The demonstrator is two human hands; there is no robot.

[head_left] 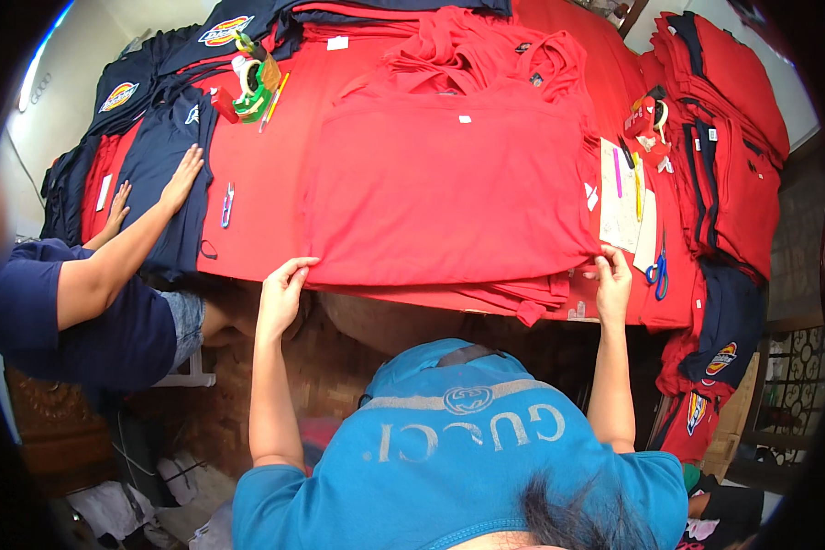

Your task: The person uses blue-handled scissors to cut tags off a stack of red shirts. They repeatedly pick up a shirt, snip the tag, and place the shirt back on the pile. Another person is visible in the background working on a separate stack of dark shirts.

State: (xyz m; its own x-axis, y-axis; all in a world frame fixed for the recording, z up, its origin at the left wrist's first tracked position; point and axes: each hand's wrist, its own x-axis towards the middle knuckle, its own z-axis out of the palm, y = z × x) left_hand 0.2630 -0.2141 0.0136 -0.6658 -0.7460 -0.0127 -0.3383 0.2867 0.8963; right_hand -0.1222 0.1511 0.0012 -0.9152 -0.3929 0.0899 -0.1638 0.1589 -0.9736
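A red sleeveless shirt (449, 183) lies flat on top of a stack of red shirts on the red-covered table (266, 174). My left hand (282, 286) pinches its lower left hem corner at the table's near edge. My right hand (611, 280) pinches the lower right hem corner. Both arms reach up from below, past my blue shirt.
A person at the left presses both hands (181, 179) on a navy shirt pile (160, 156). Green tape dispenser (252, 92) and pencil at top left, small snips (227, 203), papers with pens (621, 192), blue scissors (658, 270), red garment stacks (724, 137) at right.
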